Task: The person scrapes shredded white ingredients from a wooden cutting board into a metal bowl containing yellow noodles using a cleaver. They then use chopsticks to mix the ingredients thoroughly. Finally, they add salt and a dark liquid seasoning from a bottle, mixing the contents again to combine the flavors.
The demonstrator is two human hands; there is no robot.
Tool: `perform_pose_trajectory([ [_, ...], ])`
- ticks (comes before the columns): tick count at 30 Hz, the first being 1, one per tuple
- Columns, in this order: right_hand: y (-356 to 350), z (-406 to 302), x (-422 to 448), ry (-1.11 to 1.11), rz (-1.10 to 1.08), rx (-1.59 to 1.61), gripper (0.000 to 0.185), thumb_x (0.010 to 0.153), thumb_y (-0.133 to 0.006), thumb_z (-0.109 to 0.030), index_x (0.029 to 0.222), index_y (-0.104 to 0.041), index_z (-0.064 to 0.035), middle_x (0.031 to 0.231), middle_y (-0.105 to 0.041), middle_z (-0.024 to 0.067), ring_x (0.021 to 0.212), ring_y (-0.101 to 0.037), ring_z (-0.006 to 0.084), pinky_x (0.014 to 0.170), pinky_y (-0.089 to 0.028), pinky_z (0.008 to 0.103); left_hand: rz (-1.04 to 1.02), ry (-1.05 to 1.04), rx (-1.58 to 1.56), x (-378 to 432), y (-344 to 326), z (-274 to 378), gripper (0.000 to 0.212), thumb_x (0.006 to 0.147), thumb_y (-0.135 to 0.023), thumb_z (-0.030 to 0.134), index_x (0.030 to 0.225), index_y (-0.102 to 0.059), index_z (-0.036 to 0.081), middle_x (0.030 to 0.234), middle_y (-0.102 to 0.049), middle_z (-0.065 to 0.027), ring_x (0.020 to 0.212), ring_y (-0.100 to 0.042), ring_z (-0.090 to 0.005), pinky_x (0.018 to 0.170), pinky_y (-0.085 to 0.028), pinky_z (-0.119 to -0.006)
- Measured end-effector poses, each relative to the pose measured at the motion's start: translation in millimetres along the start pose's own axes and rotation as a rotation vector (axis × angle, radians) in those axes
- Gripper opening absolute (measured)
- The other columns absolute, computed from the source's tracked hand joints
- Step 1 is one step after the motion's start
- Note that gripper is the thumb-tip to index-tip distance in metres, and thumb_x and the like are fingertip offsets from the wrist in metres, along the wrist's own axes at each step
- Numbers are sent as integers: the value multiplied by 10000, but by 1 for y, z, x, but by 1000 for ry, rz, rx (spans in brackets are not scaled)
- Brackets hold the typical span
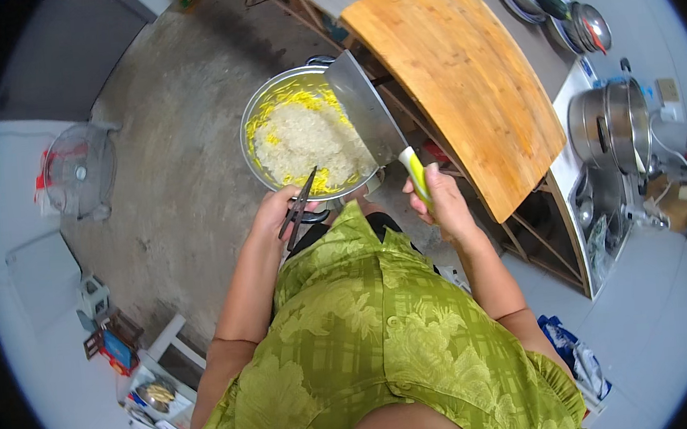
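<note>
My left hand point(275, 211) grips a pair of dark chopsticks point(301, 204) and supports the near side of a round metal pot point(244, 131) by its black handle point(313, 217). The chopstick tips lie over the contents. Inside are thin yellow shreds point(313, 100) around a broad heap of pale, finely chopped food point(307, 138). In my right hand point(446, 197) is a cleaver point(359, 101) with a yellow-green and white handle. Its wide blade overlaps the pot's right side and hides part of the rim and contents there.
A large wooden cutting board point(454, 79) rests on the counter at right, jutting over its edge. Behind it stand stacked bowls point(589, 29) and a tall steel pot point(606, 127) near a sink point(603, 206). A fan point(80, 173) stands at left on the concrete floor point(156, 138).
</note>
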State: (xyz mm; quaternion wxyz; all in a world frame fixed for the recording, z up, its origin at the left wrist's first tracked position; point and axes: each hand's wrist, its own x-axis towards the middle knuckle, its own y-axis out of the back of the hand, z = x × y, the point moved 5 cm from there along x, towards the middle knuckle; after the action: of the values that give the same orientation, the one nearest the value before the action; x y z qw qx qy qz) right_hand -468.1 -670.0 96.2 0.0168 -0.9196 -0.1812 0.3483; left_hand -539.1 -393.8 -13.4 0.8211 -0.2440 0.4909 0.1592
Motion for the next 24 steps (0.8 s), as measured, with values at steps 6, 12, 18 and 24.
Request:
perform_pose_trajectory([
  [6, -9, -31, -12, 650, 296, -1005, 283, 886, -601, -357, 928, -602, -76, 647, -544, 94, 608, -589, 284, 528, -449, 358, -5, 22, -65, -22, -1, 5, 201, 834, -529, 63, 884, -579, -126, 753, -653, -197, 628, -671, -228, 560, -572, -309],
  [12, -24, -31, -4, 844, 297, -1383, 342, 819, -658, -411, 931, -596, -93, 681, -534, 66, 580, -564, 252, 511, -437, 359, -120, 64, -247, -31, 4, 10, 221, 859, -493, 62, 934, -566, -133, 827, -654, -208, 691, -670, -227, 656, -581, -302],
  [18, -26, -26, -9, 825, 232, -1440, 335, 834, -646, -400, 940, -594, -86, 676, -524, 69, 570, -558, 249, 507, -433, 355, -354, 11, -261, -41, 17, 27, 231, 835, -497, 92, 828, -637, -92, 796, -671, -166, 786, -662, -239, 808, -527, -341],
  [24, -14, -12, -38, 808, 183, -1419, 333, 832, -657, -380, 955, -607, -74, 662, -517, 71, 557, -552, 240, 496, -422, 349, -220, -93, -287, -43, 44, 33, 256, 839, -510, 90, 896, -614, -137, 872, -671, -224, 812, -678, -268, 802, -550, -345],
])
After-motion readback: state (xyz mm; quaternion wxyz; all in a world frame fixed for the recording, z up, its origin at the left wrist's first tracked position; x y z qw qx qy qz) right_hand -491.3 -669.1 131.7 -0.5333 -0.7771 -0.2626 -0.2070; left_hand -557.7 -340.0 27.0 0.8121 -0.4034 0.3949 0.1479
